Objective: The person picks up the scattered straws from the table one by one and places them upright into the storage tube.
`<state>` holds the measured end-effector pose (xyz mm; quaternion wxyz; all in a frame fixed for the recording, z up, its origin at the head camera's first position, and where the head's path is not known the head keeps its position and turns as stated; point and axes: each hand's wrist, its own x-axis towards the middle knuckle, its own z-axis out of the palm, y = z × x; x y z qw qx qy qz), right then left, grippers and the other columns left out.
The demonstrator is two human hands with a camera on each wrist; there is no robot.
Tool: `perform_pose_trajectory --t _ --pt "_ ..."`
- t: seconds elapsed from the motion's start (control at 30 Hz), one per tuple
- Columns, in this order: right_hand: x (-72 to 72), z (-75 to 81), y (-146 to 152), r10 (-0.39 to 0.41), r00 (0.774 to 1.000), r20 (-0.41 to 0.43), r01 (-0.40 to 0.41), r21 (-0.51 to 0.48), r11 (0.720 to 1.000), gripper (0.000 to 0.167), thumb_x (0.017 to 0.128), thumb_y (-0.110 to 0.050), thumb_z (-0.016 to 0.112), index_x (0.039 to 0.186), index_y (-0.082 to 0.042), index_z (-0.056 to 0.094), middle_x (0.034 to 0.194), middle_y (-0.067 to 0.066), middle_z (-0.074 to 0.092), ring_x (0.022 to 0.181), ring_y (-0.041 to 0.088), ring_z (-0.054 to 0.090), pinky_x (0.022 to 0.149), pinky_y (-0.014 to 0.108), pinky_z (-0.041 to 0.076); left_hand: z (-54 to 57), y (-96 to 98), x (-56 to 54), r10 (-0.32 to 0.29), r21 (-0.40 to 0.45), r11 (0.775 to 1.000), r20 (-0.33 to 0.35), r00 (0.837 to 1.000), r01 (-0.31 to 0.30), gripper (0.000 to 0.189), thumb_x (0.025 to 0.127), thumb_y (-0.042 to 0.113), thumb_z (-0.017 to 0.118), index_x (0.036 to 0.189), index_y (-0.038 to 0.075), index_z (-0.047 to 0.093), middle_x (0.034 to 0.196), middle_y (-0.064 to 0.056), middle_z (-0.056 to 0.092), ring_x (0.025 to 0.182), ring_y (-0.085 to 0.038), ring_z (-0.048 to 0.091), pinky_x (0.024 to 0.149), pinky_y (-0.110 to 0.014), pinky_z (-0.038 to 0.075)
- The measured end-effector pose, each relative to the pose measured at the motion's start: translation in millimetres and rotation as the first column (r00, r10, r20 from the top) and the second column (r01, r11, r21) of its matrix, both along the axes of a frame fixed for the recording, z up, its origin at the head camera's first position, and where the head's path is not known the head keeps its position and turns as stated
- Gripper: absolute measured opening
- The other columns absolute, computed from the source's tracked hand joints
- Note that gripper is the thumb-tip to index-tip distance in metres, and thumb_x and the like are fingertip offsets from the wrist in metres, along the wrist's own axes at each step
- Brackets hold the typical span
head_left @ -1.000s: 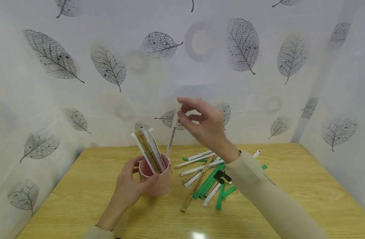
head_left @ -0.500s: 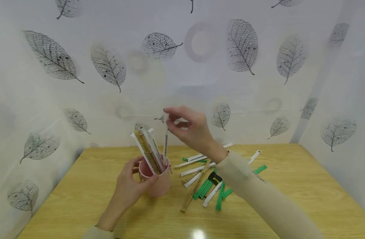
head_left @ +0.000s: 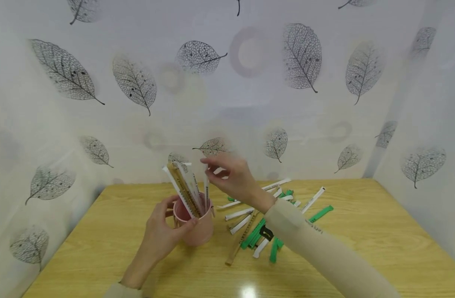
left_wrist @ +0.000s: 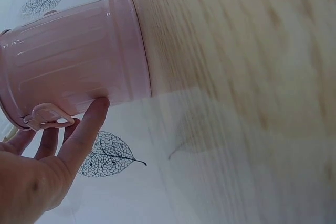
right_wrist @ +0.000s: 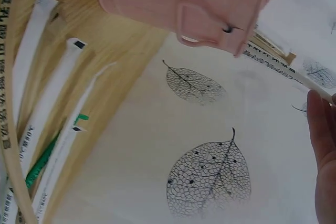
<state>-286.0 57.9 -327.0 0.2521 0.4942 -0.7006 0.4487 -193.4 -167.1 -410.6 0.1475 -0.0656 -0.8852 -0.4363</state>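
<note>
A slim white packet [head_left: 207, 190] is pinched near its top by the fingers of the right hand [head_left: 233, 178], long axis nearly vertical, lower end hidden inside a pink bucket [head_left: 198, 231]; its top blurs at the fingertips. Other packets [head_left: 185, 187] lean leftward in the bucket. The left hand [head_left: 164, 227] grips the bucket's side, fingers partly hidden. Loose packets [head_left: 255, 235] lie rightward on the worktop [head_left: 101, 231].

Your bucket [head_left: 197, 232] looks like smooth, glossy painted metal. The slim white wrappers [head_left: 313, 199] look like matt, creased paper. Your worktop [head_left: 101, 244] is wood-grained, glaring glossily at its near edge; the sheet [head_left: 227, 91] past its far edge looks smooth, your sleeve [head_left: 328, 244] matt cloth.
</note>
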Motion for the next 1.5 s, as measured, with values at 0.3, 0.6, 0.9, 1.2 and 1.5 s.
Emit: perform_pose_trajectory --t 0.3,0.6,0.9,1.2,1.5 --pt "1.3 -13.5 -1.2 0.006 1.0 -0.014 -0.006 0.026 1.0 0.031 0.09 0.009 0.068 0.12 0.003 0.069 0.103 0.015 0.073 0.087 0.022 0.073 0.073 0.016 0.06 -1.8 -0.9 -0.9 0.014 0.0 1.0 0.002 1.0 -0.014 0.079 0.083 0.044 0.084 0.145 0.012 0.049 0.139 -0.014 0.055 0.117 -0.036 0.062 0.093 -0.054 0.056" --pt "2.5 -18.3 -3.5 -0.007 1.0 0.007 0.007 -0.013 1.0 0.035 0.09 0.009 0.068 0.124 0.005 0.066 0.1 0.017 0.072 0.085 0.025 0.073 0.071 0.019 0.061 -2.5 -1.6 -0.4 0.01 -0.005 1.0 -0.004 1.0 -0.01 0.079 0.082 0.043 0.085 0.145 0.012 0.049 0.139 -0.014 0.055 0.117 -0.035 0.062 0.095 -0.056 0.056" --pt "4.5 -17.9 9.1 -0.012 1.0 -0.002 0.012 -0.012 1.0 0.043 0.089 0.008 0.07 0.131 0.004 0.062 0.111 0.019 0.073 0.087 0.025 0.075 0.074 0.021 0.062 -0.9 -1.6 -0.1 0.002 0.004 1.0 -0.021 1.0 -0.002 0.078 0.083 0.041 0.085 0.145 0.011 0.049 0.139 -0.015 0.055 0.117 -0.036 0.062 0.094 -0.055 0.056" --pt "17.9 -16.6 51.1 0.07 0.997 -0.044 -0.05 0.363 0.931 0.017 0.086 0.009 0.07 0.094 -0.005 0.074 0.09 0.005 0.073 0.078 0.011 0.067 0.07 0.016 0.057 -2.6 -0.1 -1.3 -0.001 0.011 1.0 -0.016 1.0 0.001 0.079 0.081 0.04 0.086 0.144 0.011 0.049 0.139 -0.015 0.055 0.117 -0.036 0.062 0.094 -0.055 0.056" --pt "52.2 -43.6 70.6 -0.057 0.934 0.353 -0.245 0.749 0.616 0.017 0.091 0.0 0.069 0.104 -0.009 0.076 0.101 -0.001 0.075 0.089 0.003 0.067 0.08 0.018 0.057 -3.7 0.5 -0.6 -0.008 -0.001 1.0 -0.057 0.998 0.008 0.076 0.082 0.039 0.086 0.143 0.01 0.051 0.137 -0.015 0.057 0.114 -0.035 0.063 0.092 -0.055 0.057"
